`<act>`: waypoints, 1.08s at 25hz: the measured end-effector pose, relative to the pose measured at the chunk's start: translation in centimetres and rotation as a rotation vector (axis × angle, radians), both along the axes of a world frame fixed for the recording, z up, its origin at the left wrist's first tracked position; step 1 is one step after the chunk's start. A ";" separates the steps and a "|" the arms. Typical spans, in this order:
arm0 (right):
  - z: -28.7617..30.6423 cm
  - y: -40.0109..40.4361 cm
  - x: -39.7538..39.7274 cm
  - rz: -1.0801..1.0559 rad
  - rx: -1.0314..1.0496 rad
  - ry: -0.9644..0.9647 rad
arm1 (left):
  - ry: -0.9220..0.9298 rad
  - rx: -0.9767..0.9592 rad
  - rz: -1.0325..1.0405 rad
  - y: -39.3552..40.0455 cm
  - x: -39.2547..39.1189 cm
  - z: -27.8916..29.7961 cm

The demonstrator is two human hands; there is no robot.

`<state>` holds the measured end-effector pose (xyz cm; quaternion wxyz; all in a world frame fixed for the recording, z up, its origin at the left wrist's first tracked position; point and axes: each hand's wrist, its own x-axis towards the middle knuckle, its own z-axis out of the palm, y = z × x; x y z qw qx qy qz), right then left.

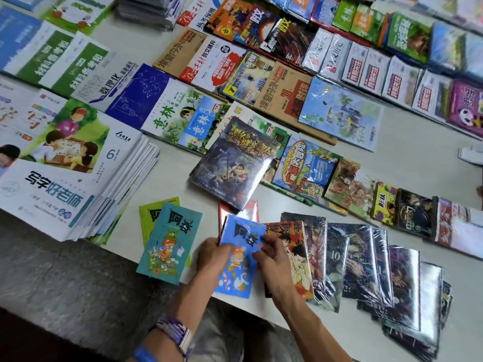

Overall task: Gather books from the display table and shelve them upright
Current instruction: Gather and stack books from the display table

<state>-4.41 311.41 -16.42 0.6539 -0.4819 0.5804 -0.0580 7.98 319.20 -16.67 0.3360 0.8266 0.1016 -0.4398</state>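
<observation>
Both hands close on a blue comic book (239, 259) at the table's (407, 158) near edge, left hand (213, 254) and right hand (271, 257) pinching opposite long sides, its long axis running away from the person.

A small blue comic book (239, 259) was held over the white table's (167, 168) near edge, cover up. Many other books lay flat across it.
</observation>
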 end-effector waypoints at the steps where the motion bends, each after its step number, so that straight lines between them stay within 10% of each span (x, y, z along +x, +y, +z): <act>1: 0.0 0.3 -0.1 0.028 0.009 -0.013 | 0.032 -0.011 0.022 0.4 -0.5 -0.2; 12: 1.0 4.3 4.6 0.425 0.177 0.012 | -0.157 -0.175 0.157 10.4 0.9 0.2; 17: 0.3 6.7 10.9 0.740 0.030 0.174 | -0.462 0.107 -0.055 13.3 6.8 -1.4; 27: -1.0 7.7 12.7 0.443 0.171 0.119 | -0.199 -0.026 0.264 13.0 8.9 -1.5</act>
